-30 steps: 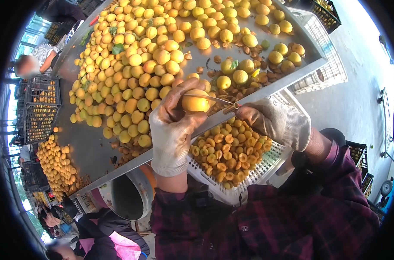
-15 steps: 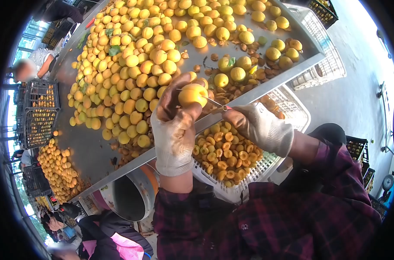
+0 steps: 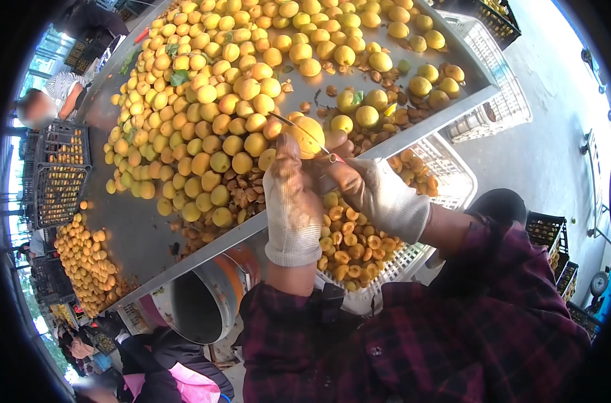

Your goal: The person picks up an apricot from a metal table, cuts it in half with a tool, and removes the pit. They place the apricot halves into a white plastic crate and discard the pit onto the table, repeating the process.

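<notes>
My left hand [image 3: 294, 201], in a stained white glove, is closed around a whole yellow apricot [image 3: 307, 136] just over the metal table's near edge. A thin knife [image 3: 283, 119] lies against the apricot, its blade tip showing past the far left side. My right hand [image 3: 386, 195], gloved too, grips the knife's red handle close beside the fruit. Right below both hands, a white plastic crate [image 3: 413, 252] holds many apricot halves [image 3: 352, 248]. Beyond the fingers a big heap of whole apricots [image 3: 205, 121] covers the table, with brown pits and scraps near the rim.
The metal table's raised rim [image 3: 215, 252] runs diagonally before me. A cylindrical metal bucket [image 3: 215, 302] stands under it. White crates [image 3: 500, 94] sit at the right, black crates [image 3: 62, 164] at the left. A person in a striped shirt [image 3: 67, 94] is across the table, another at lower left.
Both hands have shifted slightly, the left moving right and closer to the right hand. The knife now lies along the apricot, its tip reaching farther out; more pits on the table are uncovered.
</notes>
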The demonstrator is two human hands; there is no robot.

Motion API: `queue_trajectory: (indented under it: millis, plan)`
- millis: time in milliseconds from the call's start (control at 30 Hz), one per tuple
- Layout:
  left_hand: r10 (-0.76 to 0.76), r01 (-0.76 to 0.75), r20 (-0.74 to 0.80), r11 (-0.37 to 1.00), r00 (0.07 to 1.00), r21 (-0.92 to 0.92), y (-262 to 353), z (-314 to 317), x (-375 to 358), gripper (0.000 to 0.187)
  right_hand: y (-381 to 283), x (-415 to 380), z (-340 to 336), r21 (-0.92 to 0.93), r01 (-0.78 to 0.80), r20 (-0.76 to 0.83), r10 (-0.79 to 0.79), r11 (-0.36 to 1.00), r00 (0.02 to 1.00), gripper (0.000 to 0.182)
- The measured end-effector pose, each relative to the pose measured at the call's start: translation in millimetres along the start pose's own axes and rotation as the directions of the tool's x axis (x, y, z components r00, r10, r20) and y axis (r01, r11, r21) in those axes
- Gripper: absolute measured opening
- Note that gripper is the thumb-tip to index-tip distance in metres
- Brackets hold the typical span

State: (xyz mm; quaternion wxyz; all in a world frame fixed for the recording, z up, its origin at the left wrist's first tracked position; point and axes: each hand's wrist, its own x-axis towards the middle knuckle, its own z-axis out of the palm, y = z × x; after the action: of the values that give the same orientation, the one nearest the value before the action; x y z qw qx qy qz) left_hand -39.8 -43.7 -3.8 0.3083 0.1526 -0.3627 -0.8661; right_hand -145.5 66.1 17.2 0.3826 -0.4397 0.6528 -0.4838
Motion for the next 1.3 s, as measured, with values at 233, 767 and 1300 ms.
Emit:
queue_trajectory:
  millis: [233,767,1300]
  plan:
    - [0.117,-0.06,-0.198,0.96,0.973,0.275,13,9,3,0.052,-17,4,-11,-0.113,-0.168,0.082,0.178,0.979,0.981,0.053]
    - [0.161,-0.121,-0.206,0.973,0.965,0.195,14,10,6,0.042,0,8,-1,0.094,-0.083,0.015,0.082,0.992,0.997,0.053]
    - [0.239,-0.174,-0.206,0.94,0.949,0.292,15,-3,6,0.041,-12,11,-1,0.078,-0.219,0.18,0.203,0.973,0.963,0.054]
